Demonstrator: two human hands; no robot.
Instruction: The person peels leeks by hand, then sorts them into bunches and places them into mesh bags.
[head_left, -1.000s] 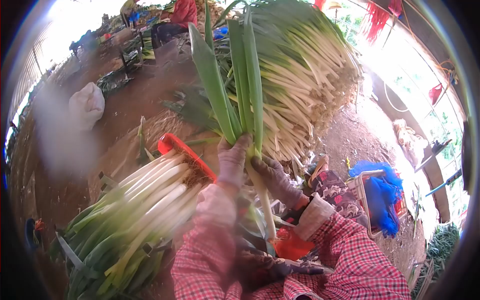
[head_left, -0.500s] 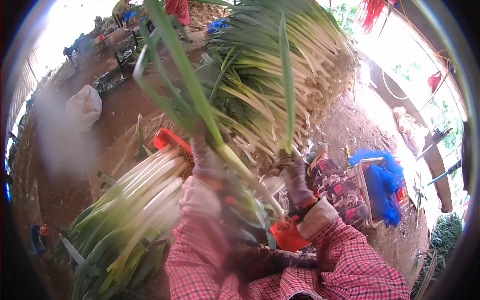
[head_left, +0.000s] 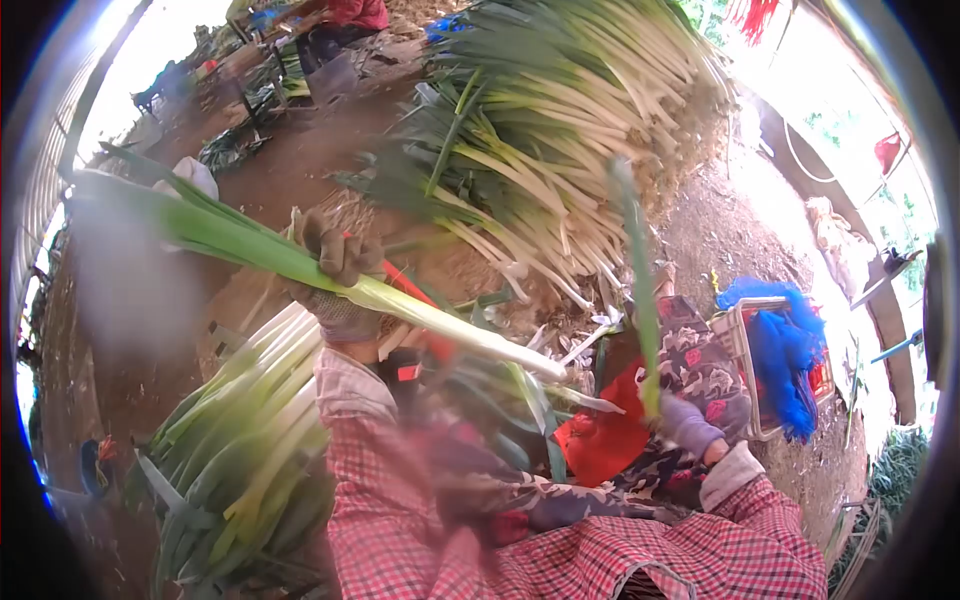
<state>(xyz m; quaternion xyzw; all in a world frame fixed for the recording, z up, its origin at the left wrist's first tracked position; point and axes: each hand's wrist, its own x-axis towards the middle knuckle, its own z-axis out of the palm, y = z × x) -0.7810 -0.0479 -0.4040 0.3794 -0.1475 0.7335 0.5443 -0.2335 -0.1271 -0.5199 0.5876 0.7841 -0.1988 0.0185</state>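
My left hand (head_left: 345, 265), in a dirty glove, is closed around a leek (head_left: 430, 310); its green leaves point to the upper left and its white end to the right. My right hand (head_left: 690, 425), in a greyish glove, is low at the right beside my patterned trouser leg, a long green leaf (head_left: 640, 290) rising upright from it. Its fingers are blurred, but they are closed on the leaf. Below my left hand lies a pile of leeks (head_left: 250, 420). Between my hands is a red cloth-like thing (head_left: 603, 430).
A large heap of leeks (head_left: 570, 130) fills the top centre. At the right stands a crate (head_left: 745, 370) with blue netting (head_left: 785, 360). Loose leaves and scraps lie on the soil ahead. Another person (head_left: 340, 25) in red is at the top left.
My left hand has moved left and tilted the leek nearly level, leaves to the left. My right hand has moved down and right with the leaf, away from the leek.
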